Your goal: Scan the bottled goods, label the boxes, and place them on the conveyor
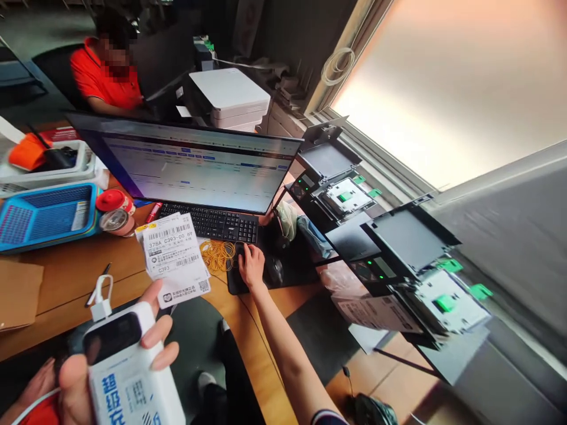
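Currently: left hand (157, 332) wrapped around white device (126, 383), near counter (84, 260) | likely stiff, light, slick; hold both sides, clear of plug (101, 310) | right hand (251, 265) over mousepad (295, 277), whether gripping anything unclear.

Looks like an office handling shipping paperwork, judging by a wide monitor (199, 171) lit with a web page, a keyboard (228, 224) on a wooden table (110, 251), two open label printers (381, 268) beside a window (443, 77), a barcoded shipping label (175, 248), a white desktop printer (230, 88) and a seated co-worker (86, 71) behind another screen (168, 65).
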`<state>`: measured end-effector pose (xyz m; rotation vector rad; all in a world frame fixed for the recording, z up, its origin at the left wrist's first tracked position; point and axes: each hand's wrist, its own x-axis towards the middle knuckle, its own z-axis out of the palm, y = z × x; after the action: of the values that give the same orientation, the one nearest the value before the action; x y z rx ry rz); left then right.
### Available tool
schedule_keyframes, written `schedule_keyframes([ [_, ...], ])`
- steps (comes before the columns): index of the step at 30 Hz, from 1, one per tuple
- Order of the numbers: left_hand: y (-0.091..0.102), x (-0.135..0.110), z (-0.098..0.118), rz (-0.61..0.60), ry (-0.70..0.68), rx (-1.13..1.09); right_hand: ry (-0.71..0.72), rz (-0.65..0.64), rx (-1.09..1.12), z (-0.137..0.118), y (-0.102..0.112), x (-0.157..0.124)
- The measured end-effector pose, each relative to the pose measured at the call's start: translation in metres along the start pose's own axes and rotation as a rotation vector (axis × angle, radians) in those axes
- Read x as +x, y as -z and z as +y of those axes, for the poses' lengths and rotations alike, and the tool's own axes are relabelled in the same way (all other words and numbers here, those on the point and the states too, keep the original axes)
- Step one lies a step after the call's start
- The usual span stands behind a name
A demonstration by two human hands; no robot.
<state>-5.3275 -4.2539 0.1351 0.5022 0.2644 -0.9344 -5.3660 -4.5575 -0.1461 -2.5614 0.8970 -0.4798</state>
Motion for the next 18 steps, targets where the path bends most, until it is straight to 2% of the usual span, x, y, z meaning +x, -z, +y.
schedule_keyframes([
  [4,-0.006,0.0,-0.005,-0.015,0.053,0.005,-0.025,0.038,-0.007,0.002,-0.003,0.013],
  [10,-0.016,0.007,-0.017,0.045,-0.043,-0.024,0.001,0.12,-0.034,0.009,-0.01,0.041],
  [13,-0.022,0.01,-0.021,0.063,-0.095,0.011,0.011,0.111,-0.071,0.011,-0.015,0.045],
  [18,-0.038,0.016,-0.028,0.114,-0.147,-0.052,0.022,0.151,-0.076,0.015,-0.022,0.045],
])
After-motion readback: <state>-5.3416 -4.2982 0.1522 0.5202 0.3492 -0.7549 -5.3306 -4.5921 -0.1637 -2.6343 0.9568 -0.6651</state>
